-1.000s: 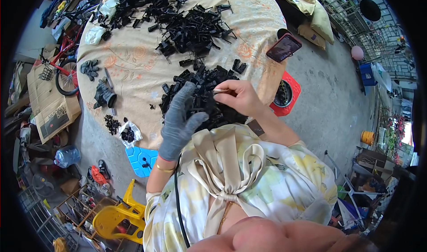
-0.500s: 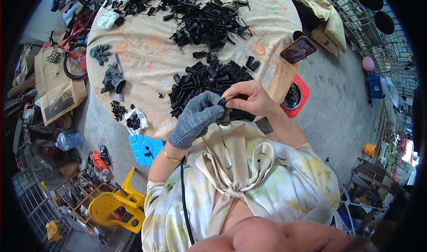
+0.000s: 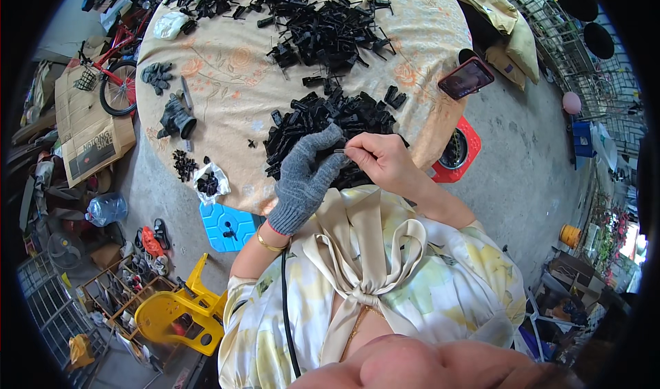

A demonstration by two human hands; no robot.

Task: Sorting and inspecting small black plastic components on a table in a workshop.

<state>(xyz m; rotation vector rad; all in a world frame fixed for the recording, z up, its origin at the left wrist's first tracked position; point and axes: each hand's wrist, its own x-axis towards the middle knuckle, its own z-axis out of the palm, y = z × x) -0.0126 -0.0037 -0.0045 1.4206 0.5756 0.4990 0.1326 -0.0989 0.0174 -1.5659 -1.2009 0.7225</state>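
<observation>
My left hand (image 3: 302,183) wears a grey knit glove, its fingers curled and its thumb pointing toward my other hand. What it holds is hard to make out against the dark heap behind. My bare right hand (image 3: 383,159) meets it at the fingertips, thumb and forefinger pinched on a tiny piece too small to name. Just beyond both hands lies a heap of black plastic parts (image 3: 344,110). A larger pile of black parts with thin stems (image 3: 323,35) spreads across the table farther off.
On the cloth-covered table (image 3: 227,107) lie two grey gloves (image 3: 177,117), a white bag of small black pieces (image 3: 210,183) and loose bits (image 3: 184,165). A phone (image 3: 466,78) stands at the right edge. Around it are a blue stool (image 3: 223,225), red stool (image 3: 471,148) and yellow chair (image 3: 165,317).
The left glove has turned upward, its thumb and forefinger now farther apart. My right hand has moved slightly down, still pinching. The black part seen between the hands earlier is no longer clearly visible.
</observation>
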